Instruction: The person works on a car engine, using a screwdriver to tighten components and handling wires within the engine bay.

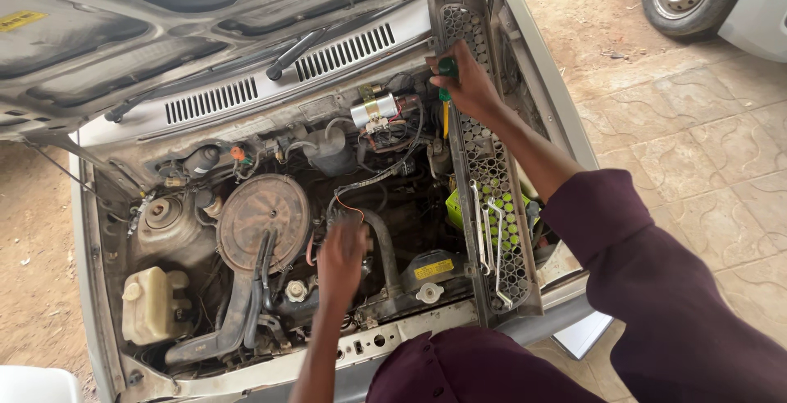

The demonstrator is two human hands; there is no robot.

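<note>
At the far left of the engine bay sits a pale plastic reservoir (149, 305), with a round, dusty air cleaner (264, 223) beside it and a thick black intake hose (238, 313) curving down towards the front panel.

The left hand (340, 257) is low in the middle of the bay, just right of the air cleaner, among hoses and an orange wire (348, 206). It is blurred, so whether its fingers are spread or closed on anything cannot be told.

Further right, a grey plastic grille (492, 165) lies along the wing edge, serving as a tray. Several slim metal spanners (488, 243) rest on it.

The right hand (467, 87) is at the grille's far end, near the cowl, closed around the green handle of a screwdriver (447, 83). The yellow shank points down towards the bay, beside a silver cylinder (373, 110) wrapped in wiring.

The screwdriver looks light and rigid, and I judge the ribbed handle to be the sure place to hold it, since the thin shank would turn in greasy fingers. The grille looks light and somewhat flexible. Perched on the wing, it would likely tip or shed the spanners if pressed at one end. The spanners are stiff, smooth steel, probably oily, and are best taken by the middle of the shaft.
</note>
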